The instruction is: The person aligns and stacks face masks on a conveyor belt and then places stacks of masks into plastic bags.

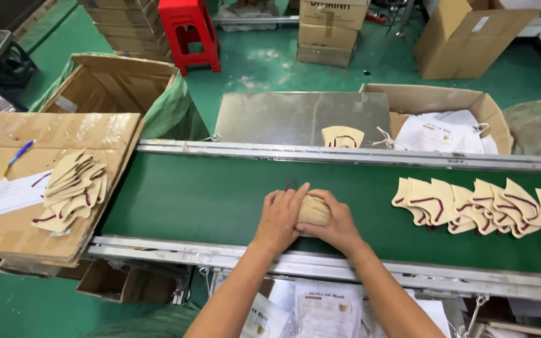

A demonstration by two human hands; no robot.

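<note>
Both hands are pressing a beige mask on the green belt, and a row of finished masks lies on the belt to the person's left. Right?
Not quite. In the head view the row of masks lies on the green belt to the person's right. Both hands, left hand and right hand, do press the beige mask.

— What is the floor like?
— Painted green floor (264, 62), scuffed pale in patches, evenly lit.
— And the furniture?
— A red plastic stool (189, 31) stands at the back beside stacked cardboard boxes (327, 31). An open carton lined with green plastic (117, 84) sits on the left, and a wire fan guard (540, 128) leans at the far right.
</note>
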